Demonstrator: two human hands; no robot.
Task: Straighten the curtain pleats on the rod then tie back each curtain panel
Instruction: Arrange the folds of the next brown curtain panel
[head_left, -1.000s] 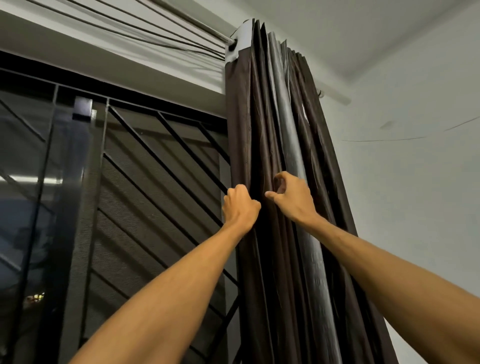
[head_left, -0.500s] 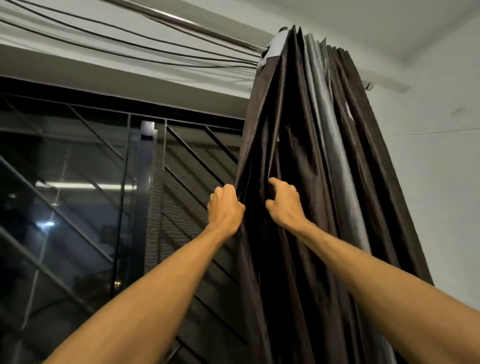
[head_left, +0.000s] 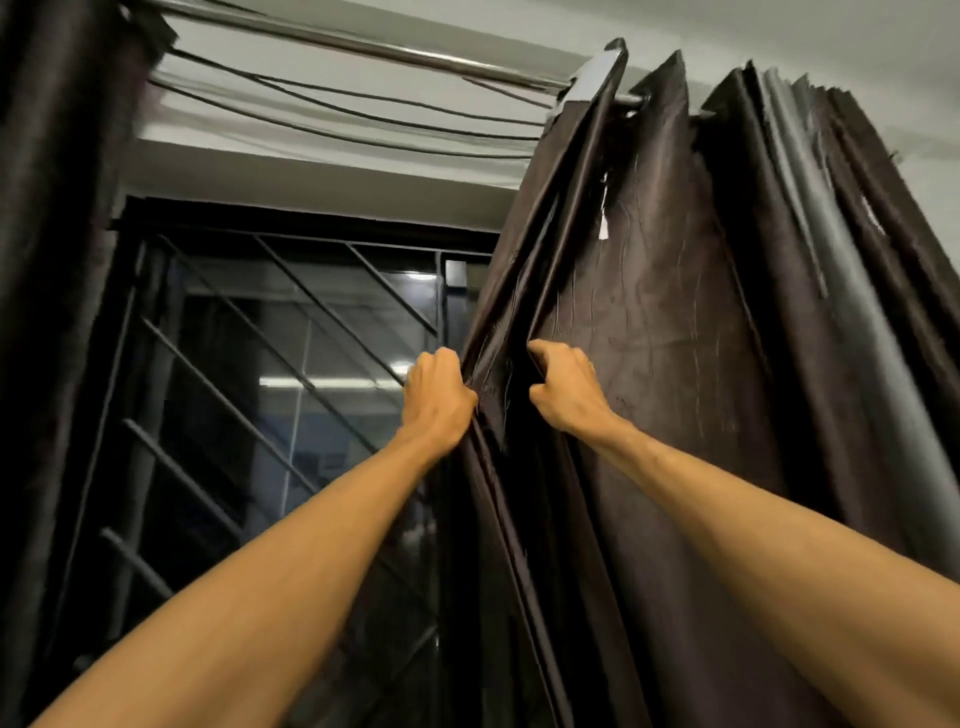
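Observation:
A dark brown curtain panel hangs from a shiny metal rod on the right, its pleats partly spread with a grey lining fold showing at the far right. My left hand grips the panel's leading edge at about mid height. My right hand grips the neighbouring pleat just to the right, fingers curled round the fabric. Both arms reach up from below. A second dark curtain panel hangs bunched along the left edge.
Behind the gap between the panels is a window with a black diagonal metal grille. Several thin black cables sag under the rod against the white wall. White wall and ceiling lie to the upper right.
The right panel's leading edge has been pulled leftward along the rod, opening the tight pleats into a wide flat fold. Both hands kept their grip. The view shifted left, revealing the left panel.

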